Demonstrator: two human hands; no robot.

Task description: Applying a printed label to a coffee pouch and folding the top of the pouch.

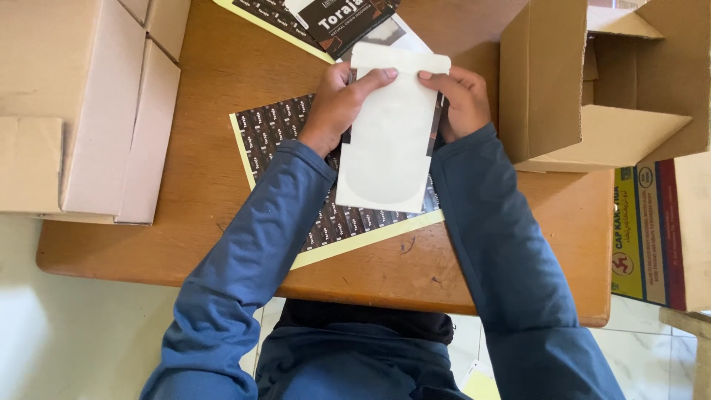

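My left hand (337, 104) and right hand (461, 100) are both closed on a flat white pouch (389, 133), one at each top corner, thumbs laid across its near face and the other fingers tucked behind. The pouch sits at the middle of my view, held up just above the table, its top edge pointing to twelve o'clock and its rounded bottom hanging toward six.

I judge it to be very light and thin, a flexible film or paper that bends easily and would crease if squeezed hard. Its surface looks smooth, so it may slide between fingertips. The top corners, where I have it now, seem the best place to hold it; a grip at the middle would buckle it.

Directly under the pouch lies a sheet of small dark labels (289, 141) on a pale yellow backing, reaching out toward eight o'clock and six o'clock. At twelve o'clock, more dark printed packaging (337, 22) lies on the wooden table (207, 244). At three o'clock an open cardboard box (592, 96) lies on its side, with a colourful printed carton (644, 237) below it toward four o'clock. At nine to ten o'clock stand closed cardboard boxes (81, 111). My blue sleeves (252, 252) run back toward six.
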